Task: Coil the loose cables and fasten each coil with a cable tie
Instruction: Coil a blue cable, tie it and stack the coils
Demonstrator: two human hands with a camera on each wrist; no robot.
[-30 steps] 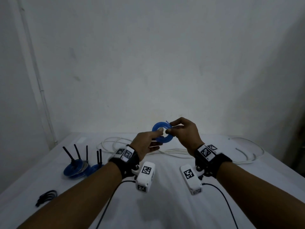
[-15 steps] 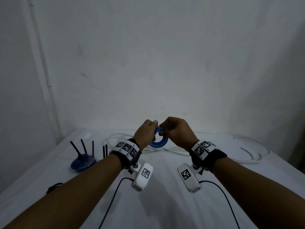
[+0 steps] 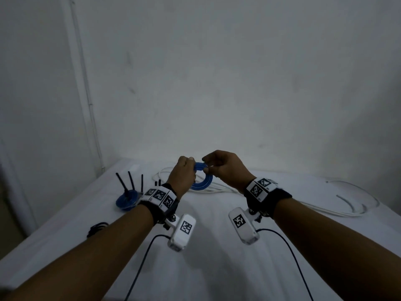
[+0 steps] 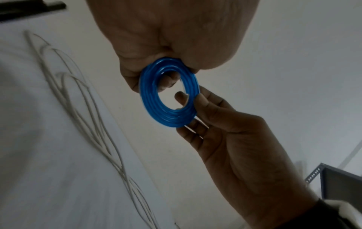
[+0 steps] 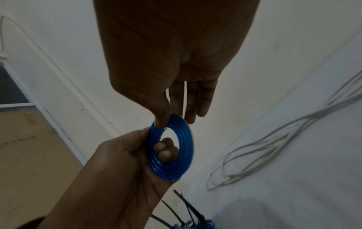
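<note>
A small coil of blue cable (image 3: 204, 184) is held up above the white table (image 3: 217, 268). My left hand (image 3: 191, 162) grips its left side, with fingers curled through the hole (image 5: 166, 148). My right hand (image 3: 205, 165) pinches the coil's upper right edge between thumb and forefinger (image 5: 162, 120). In the left wrist view the blue coil (image 4: 168, 116) faces the camera, my left hand (image 4: 168, 80) above it and my right hand (image 4: 188, 99) below. Something thin and pale shows at its inner edge; I cannot tell what it is. A loose white cable (image 3: 217, 189) lies on the table behind.
Blue coils with black cable ties (image 3: 127, 199) sticking up sit at the table's left, also low in the right wrist view (image 5: 195, 220). A bundle of black ties (image 3: 96, 228) lies near the left edge. More white cable (image 3: 355, 205) loops at the far right. A wall stands behind.
The coil was face-on between the fingertips of both hands. My left fingers have since curled through its hole, and it now hangs tilted below the knuckles. Both hands stayed close together.
</note>
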